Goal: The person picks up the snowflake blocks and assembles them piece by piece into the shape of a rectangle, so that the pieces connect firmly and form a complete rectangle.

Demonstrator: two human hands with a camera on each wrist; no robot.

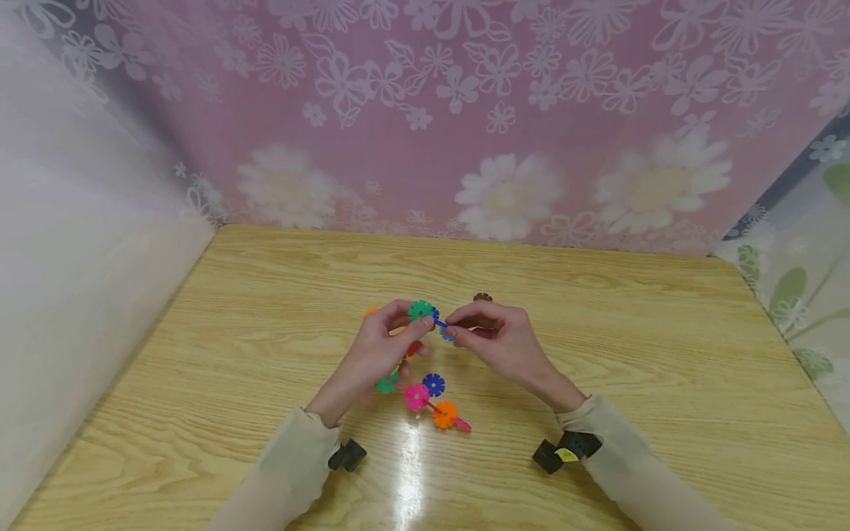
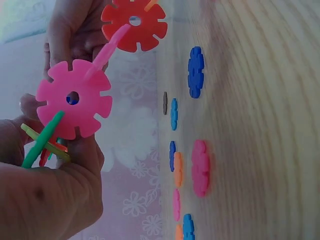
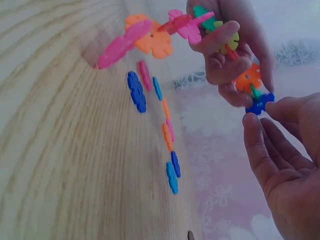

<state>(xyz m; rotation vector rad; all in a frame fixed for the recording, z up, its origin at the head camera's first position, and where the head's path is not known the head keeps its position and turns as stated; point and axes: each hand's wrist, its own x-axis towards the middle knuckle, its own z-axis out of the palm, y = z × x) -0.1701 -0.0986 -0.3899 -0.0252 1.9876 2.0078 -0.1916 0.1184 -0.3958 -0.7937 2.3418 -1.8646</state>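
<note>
Perhaps the multicoloured chain of notched plastic discs (image 1: 416,397), held in the left hand (image 1: 381,345) over the wood-grain tabletop (image 1: 631,317), would twist loose if the right hand (image 1: 514,345), pinching a dark-blue plastic disc (image 3: 258,105), pushed crookedly.

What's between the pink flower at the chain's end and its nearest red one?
An orange flower sits between the pink flower and red flower, in the right wrist view.
</note>
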